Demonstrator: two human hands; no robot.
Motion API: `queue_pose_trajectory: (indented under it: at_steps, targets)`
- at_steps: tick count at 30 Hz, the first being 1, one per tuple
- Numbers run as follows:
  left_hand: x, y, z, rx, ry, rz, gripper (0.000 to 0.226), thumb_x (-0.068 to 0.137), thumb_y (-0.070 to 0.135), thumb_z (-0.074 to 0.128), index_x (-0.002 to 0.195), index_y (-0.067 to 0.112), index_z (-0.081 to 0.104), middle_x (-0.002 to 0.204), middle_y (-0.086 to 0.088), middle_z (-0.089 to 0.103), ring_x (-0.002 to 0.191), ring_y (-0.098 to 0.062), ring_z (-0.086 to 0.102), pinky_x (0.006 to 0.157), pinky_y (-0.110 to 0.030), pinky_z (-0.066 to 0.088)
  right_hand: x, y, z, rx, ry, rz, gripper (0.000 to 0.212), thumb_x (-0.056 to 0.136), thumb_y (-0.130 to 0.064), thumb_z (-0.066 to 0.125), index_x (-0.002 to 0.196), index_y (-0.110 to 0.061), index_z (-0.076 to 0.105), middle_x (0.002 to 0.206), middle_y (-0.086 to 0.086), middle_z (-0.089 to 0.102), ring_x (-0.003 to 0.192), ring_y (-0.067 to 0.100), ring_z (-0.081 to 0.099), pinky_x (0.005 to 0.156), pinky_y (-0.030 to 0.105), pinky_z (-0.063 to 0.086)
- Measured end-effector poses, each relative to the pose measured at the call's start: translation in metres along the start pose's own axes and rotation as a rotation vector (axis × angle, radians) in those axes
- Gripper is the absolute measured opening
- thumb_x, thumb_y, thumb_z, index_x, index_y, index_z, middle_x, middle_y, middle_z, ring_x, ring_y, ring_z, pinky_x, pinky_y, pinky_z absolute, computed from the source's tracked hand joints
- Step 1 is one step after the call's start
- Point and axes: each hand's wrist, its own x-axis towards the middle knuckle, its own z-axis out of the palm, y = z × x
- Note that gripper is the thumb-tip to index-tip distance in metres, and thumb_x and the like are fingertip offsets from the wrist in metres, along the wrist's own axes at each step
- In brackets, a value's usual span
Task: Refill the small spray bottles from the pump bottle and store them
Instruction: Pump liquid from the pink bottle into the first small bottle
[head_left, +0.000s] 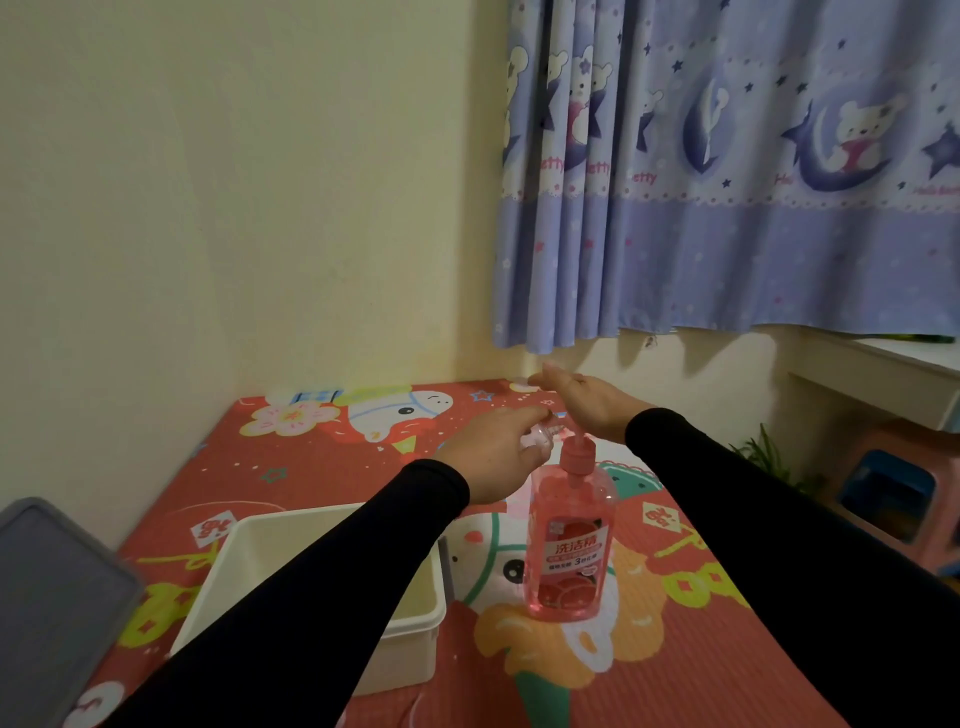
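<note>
Both arms in black sleeves reach toward twelve o'clock. The left hand (493, 457) has its fingers curled, back of the hand up. At its two o'clock, the right hand (584, 400) lies flat with fingers straight.

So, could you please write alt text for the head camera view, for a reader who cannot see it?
A person's left hand holds a small clear spray bottle at the spout of a pink plastic pump bottle, while the open right hand rests on the pump. A white plastic tub sits to the left on a red patterned mat.
</note>
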Motion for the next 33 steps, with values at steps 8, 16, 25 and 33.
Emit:
queue_pose_trajectory:
  at_steps: [8,16,25,33]
  targets:
    - [-0.003,-0.004,0.009,-0.003,-0.037,-0.017,0.041,0.097,0.034,0.048,0.137,0.025,0.045,0.131,-0.005,0.054,0.117,-0.023,0.049,0.084,-0.028,0.034,-0.004,0.008,0.015,0.025,-0.026,-0.014,0.057,0.103,-0.048,0.015,0.136,-0.023,0.053,0.148,-0.002,0.047,0.137,0.014,0.040,0.107,0.026,0.027]
    - [-0.002,0.001,-0.001,-0.016,-0.009,0.018,0.039,0.097,0.033,0.048,0.135,0.021,0.047,0.133,-0.002,0.055,0.118,-0.021,0.050,0.087,-0.028,0.037,-0.003,0.002,0.001,0.072,0.009,-0.012,0.065,0.096,-0.063,0.014,0.133,-0.030,0.056,0.147,-0.003,0.048,0.137,0.016,0.040,0.117,0.040,0.027]
    - [-0.004,0.001,0.003,0.021,-0.068,-0.019,0.040,0.098,0.034,0.047,0.135,0.023,0.045,0.129,-0.006,0.054,0.115,-0.024,0.050,0.091,-0.032,0.039,-0.008,0.001,0.010,-0.021,-0.009,-0.010,0.059,0.102,-0.050,0.016,0.141,-0.020,0.049,0.151,0.001,0.043,0.140,0.017,0.036,0.114,0.029,0.022]
    - [-0.004,0.001,0.003,-0.005,-0.028,0.017,0.034,0.097,0.032,0.047,0.129,0.020,0.050,0.124,-0.004,0.057,0.110,-0.022,0.051,0.082,-0.029,0.037,-0.010,-0.003,0.007,-0.061,0.028,-0.027,0.058,0.103,-0.047,0.016,0.142,-0.018,0.047,0.151,0.005,0.043,0.140,0.020,0.037,0.116,0.034,0.024]
